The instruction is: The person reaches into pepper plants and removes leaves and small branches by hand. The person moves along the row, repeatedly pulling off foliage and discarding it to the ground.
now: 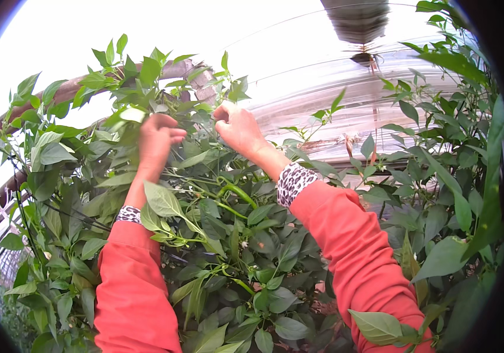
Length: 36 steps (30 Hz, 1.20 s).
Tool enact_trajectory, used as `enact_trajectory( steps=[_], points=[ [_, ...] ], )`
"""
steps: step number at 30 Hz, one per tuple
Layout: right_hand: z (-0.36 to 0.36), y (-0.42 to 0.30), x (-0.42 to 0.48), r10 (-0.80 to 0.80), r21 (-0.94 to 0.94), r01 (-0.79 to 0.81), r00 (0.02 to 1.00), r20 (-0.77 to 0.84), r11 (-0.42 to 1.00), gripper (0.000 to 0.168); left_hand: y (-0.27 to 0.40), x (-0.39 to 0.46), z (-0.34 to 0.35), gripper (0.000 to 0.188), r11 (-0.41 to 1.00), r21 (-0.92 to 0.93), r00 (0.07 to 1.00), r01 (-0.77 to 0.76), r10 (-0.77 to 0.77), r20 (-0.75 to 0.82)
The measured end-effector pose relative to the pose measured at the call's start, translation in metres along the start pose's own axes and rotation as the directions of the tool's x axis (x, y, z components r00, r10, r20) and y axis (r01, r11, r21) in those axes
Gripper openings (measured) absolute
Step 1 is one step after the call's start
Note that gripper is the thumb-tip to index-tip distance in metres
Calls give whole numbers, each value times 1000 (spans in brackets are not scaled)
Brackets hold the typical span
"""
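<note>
Both my hands are raised among the upper leaves of a pepper plant. My left hand is motion-blurred, its fingers curled beside the leafy stems; whether it holds anything is unclear. To the right, my right hand has thumb and forefinger drawn together at the edge of the foliage. Anything thin between those fingertips is too small to make out. A curved green pepper hangs below and between my hands. Lower down, another slender green pepper shows partly among leaves.
A curved pole arches behind the plant at upper left. Thin dark lines cross the foliage on the left. Plastic sheeting spans the back. More pepper plants crowd the right side, with leaves over my right sleeve.
</note>
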State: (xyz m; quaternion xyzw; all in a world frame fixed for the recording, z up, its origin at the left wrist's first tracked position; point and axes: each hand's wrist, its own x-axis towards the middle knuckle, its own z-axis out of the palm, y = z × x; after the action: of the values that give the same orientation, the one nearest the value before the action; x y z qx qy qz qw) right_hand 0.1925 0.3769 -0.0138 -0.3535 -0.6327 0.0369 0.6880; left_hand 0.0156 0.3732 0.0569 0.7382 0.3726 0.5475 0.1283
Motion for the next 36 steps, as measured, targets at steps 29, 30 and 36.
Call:
enact_trajectory(
  steps=[29,30,36],
  points=[
    [-87,-141,-85,437,626,41,681,-587,779,17,178,-37,50,50,975,-207,991,83,-59,119],
    [-103,-154,-93,430,608,51,660,-616,793,17,204,-56,42,53,956,-280,989,86,-48,143],
    [-148,-224,-146,439,585,-93,757,-484,806,14,238,-112,-19,38,949,144,897,-280,205,392]
  ],
)
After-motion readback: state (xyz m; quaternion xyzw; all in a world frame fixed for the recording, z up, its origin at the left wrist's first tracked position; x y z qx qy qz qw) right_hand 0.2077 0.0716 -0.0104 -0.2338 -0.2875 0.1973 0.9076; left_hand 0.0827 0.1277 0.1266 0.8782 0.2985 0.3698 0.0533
